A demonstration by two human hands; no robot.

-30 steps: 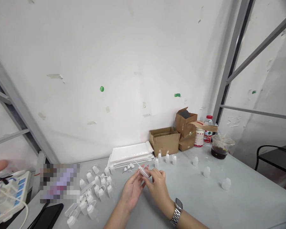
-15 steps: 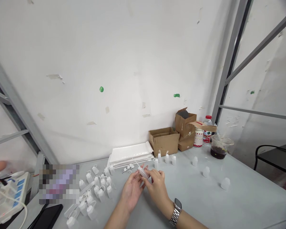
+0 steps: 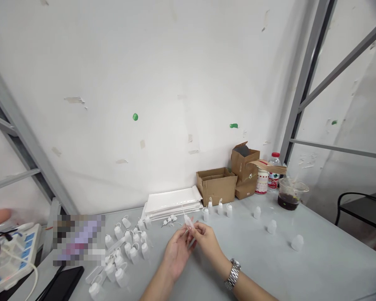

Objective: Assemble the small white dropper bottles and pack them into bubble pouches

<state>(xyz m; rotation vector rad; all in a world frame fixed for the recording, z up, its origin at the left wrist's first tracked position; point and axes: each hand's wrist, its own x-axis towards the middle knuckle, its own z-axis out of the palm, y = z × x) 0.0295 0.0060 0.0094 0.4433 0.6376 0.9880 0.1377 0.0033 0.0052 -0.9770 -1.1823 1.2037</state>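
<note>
A small translucent plastic squeeze bottle (image 3: 189, 222) with a thin tip pointing up is held between both hands above the table. My right hand (image 3: 208, 241), with a metal-banded watch on its wrist, is closed with thumb and fingers pinching the bottle. My left hand (image 3: 176, 256), palm turned up, has its fingers closed around the bottle's lower part; some fingertips are hidden. Left of my hands stand several similar small bottles (image 3: 121, 276) with white caps and looped straps. Just beyond the fingers lie several small white caps (image 3: 170, 219).
White envelopes (image 3: 172, 201) are stacked against the wall beside an open cardboard box (image 3: 219, 188). Capped bottles (image 3: 206, 215) and several capless ones (image 3: 297, 242) stand to the right. A bowl of dark liquid (image 3: 287, 201) sits back right; a phone (image 3: 62, 284) lies at left.
The bottle in my hands has tilted more upright. My right hand has shifted and its wrist has turned, so the watch face no longer shows. The view has moved slightly.
</note>
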